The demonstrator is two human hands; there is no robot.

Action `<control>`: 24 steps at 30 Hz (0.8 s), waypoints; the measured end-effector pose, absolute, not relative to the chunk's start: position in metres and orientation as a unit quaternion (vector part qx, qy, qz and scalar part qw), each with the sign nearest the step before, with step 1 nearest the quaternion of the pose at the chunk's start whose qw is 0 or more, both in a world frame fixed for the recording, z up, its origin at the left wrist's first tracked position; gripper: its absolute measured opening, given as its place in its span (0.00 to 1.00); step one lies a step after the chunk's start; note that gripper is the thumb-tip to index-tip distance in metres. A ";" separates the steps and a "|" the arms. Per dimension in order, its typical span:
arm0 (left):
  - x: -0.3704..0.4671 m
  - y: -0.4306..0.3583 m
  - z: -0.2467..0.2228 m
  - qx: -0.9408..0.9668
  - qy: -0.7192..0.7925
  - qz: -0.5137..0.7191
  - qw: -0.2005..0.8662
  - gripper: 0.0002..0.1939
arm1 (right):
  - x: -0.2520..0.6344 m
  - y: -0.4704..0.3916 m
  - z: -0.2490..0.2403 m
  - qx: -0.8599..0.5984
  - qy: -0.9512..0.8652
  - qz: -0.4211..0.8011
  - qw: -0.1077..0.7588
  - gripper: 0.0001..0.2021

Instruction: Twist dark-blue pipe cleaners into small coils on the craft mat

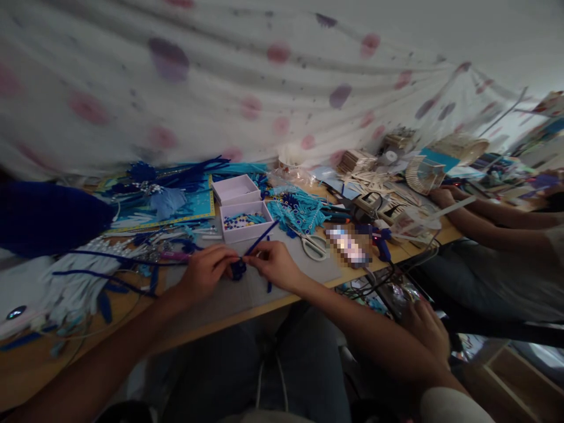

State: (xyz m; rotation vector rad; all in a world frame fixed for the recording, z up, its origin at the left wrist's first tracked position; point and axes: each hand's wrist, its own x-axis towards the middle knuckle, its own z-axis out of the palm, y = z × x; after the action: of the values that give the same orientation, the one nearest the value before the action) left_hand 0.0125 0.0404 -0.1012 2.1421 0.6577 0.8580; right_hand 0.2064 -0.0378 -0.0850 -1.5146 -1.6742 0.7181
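Observation:
Over the grey mat (317,267) at the table's front, my left hand (207,269) pinches a small dark blue fuzzy piece (238,269) from the left. My right hand (275,264) meets it from the right, thumb and fingers pressed together at its top. A dark blue stem (263,237) slants up and right from between the hands. Another short blue strip (269,281) lies below the right fingers. Just behind the hands stands a white box (247,233) with blue, white and yellow bits, its empty twin (237,189) behind it.
Scissors (314,247), a blurred-out phone (348,245) and a blue glue gun (381,242) lie on the right. Light blue pieces (304,211) are heaped behind. White and blue stems (83,276) cover the left. Another person's arms (489,220) reach in at the far right.

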 end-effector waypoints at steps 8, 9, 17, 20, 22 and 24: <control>0.017 0.046 -0.102 0.724 0.306 0.137 0.603 0.18 | 0.220 -0.049 -0.094 -0.410 -0.878 -0.093 0.227 0.11; 0.017 0.045 -0.103 0.745 0.301 0.181 0.567 0.16 | 0.218 -0.048 -0.096 -0.462 -0.841 -0.039 0.277 0.10; 0.004 0.046 -0.115 0.904 0.101 0.400 0.112 0.12 | 0.194 -0.038 -0.094 -0.533 -0.394 0.573 0.483 0.17; 0.005 0.047 -0.114 0.899 0.102 0.400 0.146 0.12 | 0.198 -0.039 -0.095 -0.534 -0.458 0.518 0.487 0.14; 0.008 0.046 -0.110 0.878 0.150 0.378 0.251 0.13 | 0.208 -0.039 -0.095 -0.537 -0.592 0.379 0.466 0.10; 0.013 0.045 -0.105 0.835 0.227 0.310 0.394 0.12 | 0.220 -0.038 -0.095 -0.495 -0.752 0.186 0.394 0.09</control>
State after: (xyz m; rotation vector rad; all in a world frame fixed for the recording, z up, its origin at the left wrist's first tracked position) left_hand 0.0130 0.0450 -0.1053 2.1173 0.5755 0.7860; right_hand 0.2200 -0.0384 -0.0950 -1.2564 -1.9077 0.4731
